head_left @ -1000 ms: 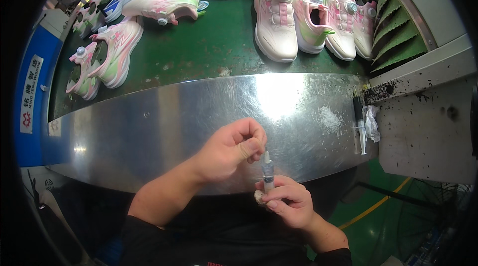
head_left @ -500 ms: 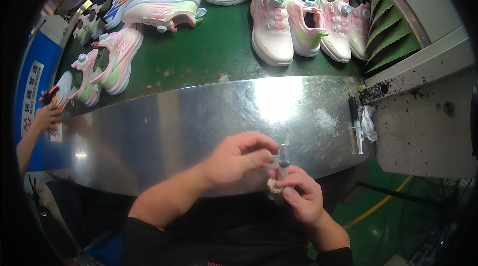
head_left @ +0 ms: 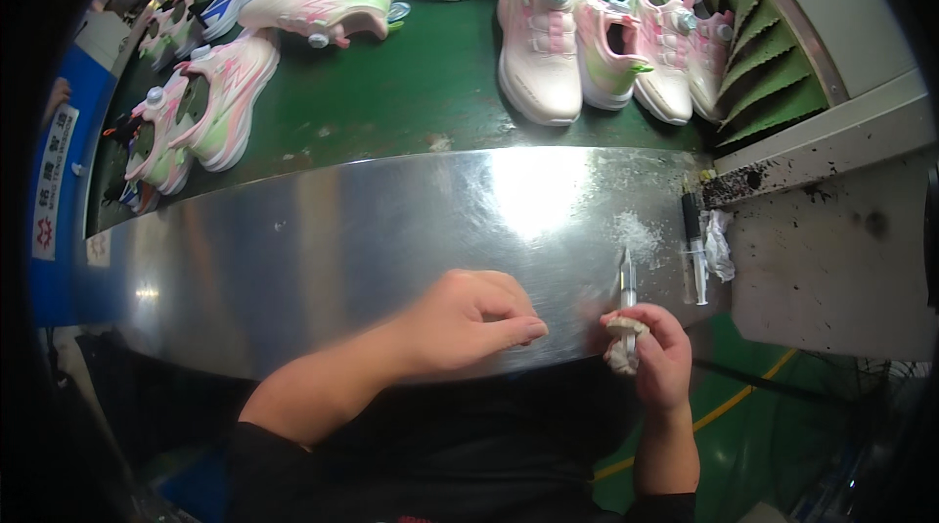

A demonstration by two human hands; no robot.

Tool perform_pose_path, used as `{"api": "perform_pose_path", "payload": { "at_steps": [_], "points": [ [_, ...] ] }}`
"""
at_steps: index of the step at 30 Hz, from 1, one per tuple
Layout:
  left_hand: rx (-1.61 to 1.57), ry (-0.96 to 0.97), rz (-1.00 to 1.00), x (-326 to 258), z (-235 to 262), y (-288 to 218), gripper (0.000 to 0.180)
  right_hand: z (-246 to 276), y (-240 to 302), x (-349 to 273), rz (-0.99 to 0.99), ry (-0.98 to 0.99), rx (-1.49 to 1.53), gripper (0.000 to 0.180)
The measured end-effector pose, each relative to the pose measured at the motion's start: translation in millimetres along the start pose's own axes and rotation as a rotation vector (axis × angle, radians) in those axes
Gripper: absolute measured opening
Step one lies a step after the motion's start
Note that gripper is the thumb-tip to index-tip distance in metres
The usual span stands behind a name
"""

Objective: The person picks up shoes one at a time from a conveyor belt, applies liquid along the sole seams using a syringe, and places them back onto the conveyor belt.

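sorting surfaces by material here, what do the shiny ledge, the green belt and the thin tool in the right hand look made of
Ledge: looks like brushed sheet metal, glossy, with a bright glare patch. Green belt: matte, probably rubber or plastic belting; no glare. Thin tool in the right hand: seemingly clear plastic with a fine tip, syringe-like; too small to be sure. A whitish wad, perhaps cloth, wraps its base.

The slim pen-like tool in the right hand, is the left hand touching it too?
No. The left hand rests apart from the pen-like tool, which only the right hand holds upright.
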State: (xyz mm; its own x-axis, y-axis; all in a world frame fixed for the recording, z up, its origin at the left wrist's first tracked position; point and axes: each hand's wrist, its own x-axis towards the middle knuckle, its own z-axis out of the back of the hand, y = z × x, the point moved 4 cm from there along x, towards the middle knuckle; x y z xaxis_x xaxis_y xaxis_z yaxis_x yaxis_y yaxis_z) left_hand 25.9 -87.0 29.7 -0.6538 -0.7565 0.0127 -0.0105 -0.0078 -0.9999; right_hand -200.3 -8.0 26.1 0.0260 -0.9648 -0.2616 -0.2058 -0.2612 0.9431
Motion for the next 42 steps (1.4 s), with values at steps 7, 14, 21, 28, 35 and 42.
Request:
{"api": "perform_pose_path", "payload": {
  "at_steps": [7,14,21,28,35,42],
  "points": [
    [0.291,-0.014,0.057,-2,3,-2,0.014,-41,10,-4,0.350,0.183,-0.348,0.025],
    [-0.048,0.075,0.008,-1,-7,1,0.036,-78,12,12,0.451,0.223,-0.417,0.020],
    [-0.568,0.155,0.267,-5,-14,14,0.034,-98,-2,14,0.462,0.350,-0.588,0.031],
    [-0.731,-0.185,0.049,5,3,-9,0.028,-92,26,8,0.806,0.082,-0.674,0.047],
    [-0.329,-0.107,0.103,8,-20,5,0.027,-91,43,1,1.063,-0.143,-0.900,0.034],
    [-0.477,-0.311,0.114,-1,-22,15,0.026,-104,26,14,0.966,0.132,-0.863,0.032]
  ]
}}
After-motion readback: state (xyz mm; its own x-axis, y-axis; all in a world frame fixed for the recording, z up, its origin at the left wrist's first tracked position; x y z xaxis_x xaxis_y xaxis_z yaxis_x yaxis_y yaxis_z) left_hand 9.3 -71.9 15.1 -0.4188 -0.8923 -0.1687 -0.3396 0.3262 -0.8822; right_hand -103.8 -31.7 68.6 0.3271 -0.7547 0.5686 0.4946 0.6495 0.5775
